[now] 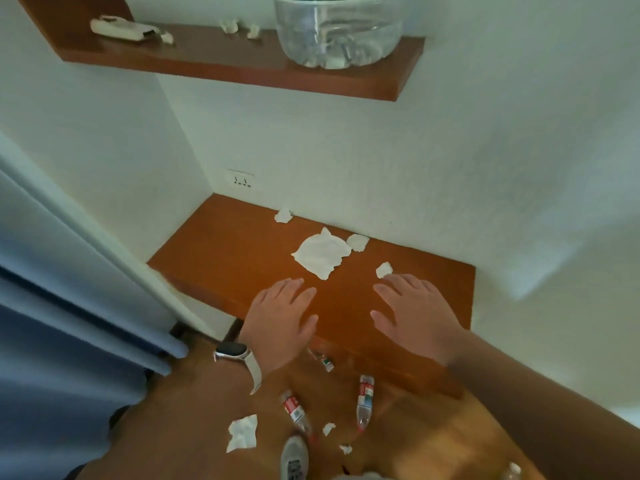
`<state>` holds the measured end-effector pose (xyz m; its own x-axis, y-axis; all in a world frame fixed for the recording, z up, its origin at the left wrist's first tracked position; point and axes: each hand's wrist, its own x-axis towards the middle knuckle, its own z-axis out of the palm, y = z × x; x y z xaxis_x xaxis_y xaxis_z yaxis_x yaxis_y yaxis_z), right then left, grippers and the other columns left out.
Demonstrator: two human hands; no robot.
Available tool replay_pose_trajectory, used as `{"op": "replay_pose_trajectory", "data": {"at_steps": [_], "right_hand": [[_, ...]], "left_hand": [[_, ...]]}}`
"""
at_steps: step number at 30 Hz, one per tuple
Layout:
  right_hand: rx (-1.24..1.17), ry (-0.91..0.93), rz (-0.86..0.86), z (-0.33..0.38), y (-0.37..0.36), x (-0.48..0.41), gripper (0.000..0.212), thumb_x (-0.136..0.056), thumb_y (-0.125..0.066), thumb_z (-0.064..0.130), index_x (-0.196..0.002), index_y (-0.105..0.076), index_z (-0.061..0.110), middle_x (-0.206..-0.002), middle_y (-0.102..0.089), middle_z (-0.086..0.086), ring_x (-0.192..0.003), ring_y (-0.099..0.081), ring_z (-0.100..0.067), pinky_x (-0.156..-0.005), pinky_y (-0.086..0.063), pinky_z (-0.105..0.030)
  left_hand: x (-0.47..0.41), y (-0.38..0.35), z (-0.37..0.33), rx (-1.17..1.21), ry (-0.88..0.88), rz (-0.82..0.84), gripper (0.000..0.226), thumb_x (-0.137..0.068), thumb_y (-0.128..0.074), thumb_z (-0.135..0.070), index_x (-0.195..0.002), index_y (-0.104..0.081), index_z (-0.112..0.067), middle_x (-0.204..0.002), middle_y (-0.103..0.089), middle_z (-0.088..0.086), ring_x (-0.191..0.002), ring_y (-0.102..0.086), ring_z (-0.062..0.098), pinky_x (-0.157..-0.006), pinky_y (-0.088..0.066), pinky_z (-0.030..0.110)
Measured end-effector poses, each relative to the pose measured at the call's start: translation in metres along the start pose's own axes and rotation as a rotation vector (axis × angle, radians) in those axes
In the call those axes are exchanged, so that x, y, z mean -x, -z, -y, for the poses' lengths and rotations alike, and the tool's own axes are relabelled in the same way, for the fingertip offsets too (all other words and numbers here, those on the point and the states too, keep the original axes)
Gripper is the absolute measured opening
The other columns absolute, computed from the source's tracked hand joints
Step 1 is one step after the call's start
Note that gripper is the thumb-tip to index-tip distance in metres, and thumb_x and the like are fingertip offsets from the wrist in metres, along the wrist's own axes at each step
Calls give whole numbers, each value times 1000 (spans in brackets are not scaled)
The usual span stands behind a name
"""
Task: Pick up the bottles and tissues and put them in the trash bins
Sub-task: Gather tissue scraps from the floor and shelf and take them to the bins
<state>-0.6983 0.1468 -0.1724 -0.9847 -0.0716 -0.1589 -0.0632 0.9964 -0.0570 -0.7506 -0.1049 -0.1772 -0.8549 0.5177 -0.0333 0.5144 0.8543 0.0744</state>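
Hovering with left hand (280, 320) and right hand (412, 317) flat, empty. Could easily flick that little tissue (383, 270) off the desk (225, 258).

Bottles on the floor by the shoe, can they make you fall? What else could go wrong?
Maybe. A bottle lies right beside the shoe; stepping on it could roll the foot away. The small tissue next to the right hand is light, so a quick grab might brush it off the desk. The scraps on the upper shelf sit near a big clear jug and could be forgotten.
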Motion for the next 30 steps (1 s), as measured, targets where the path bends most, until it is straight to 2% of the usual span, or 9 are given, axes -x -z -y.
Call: {"op": "replay_pose_trajectory", "data": {"at_steps": [3,6,13,16,22,30], "right_hand": [[-25,-118,29,1,-7,-14,58,-96,-24,62,-145,-33,33,-155,-31,7,-143,-26,-19,-117,-21,-41],[-24,-225,56,5,-13,-27,56,-97,-28,59,-146,-33,32,-155,-31,6,-144,-25,-20,-116,-20,-41],[-33,-387,79,12,-25,-50,50,-98,-35,54,-143,-38,30,-154,-34,4,-142,-30,-21,-114,-26,-40],[-75,-437,92,5,-35,-61,48,-97,-39,51,-140,-40,29,-150,-37,3,-138,-35,-20,-111,-31,-39],[-211,-450,122,-23,-64,-103,47,-95,-47,45,-138,-43,28,-142,-44,1,-128,-46,-21,-103,-43,-39],[-295,-358,127,-63,-113,-165,47,-97,-48,39,-141,-41,23,-145,-42,-1,-131,-41,-22,-105,-38,-37]], "left_hand": [[-34,-4,23,19,-49,-5,55,-97,-35,-58,-146,-39,-34,-156,-35,-5,-145,-29,20,-116,-22,40],[-63,-12,46,61,-87,-22,51,-97,-41,-54,-143,-44,-31,-152,-41,-3,-141,-35,20,-114,-28,39],[-116,-55,87,85,-172,68,51,-98,-40,-53,-143,-42,-30,-151,-41,-5,-139,-36,18,-111,-34,35],[-129,-73,91,143,-109,110,51,-97,-44,-53,-143,-43,-29,-149,-44,-5,-136,-40,17,-106,-39,33],[-164,-105,88,400,204,192,54,-97,-50,-47,-145,-40,-25,-153,-38,2,-141,-35,25,-110,-40,42],[-219,-149,75,299,173,192,58,-96,-54,-45,-146,-39,-21,-150,-41,3,-137,-38,25,-108,-42,41]]}}
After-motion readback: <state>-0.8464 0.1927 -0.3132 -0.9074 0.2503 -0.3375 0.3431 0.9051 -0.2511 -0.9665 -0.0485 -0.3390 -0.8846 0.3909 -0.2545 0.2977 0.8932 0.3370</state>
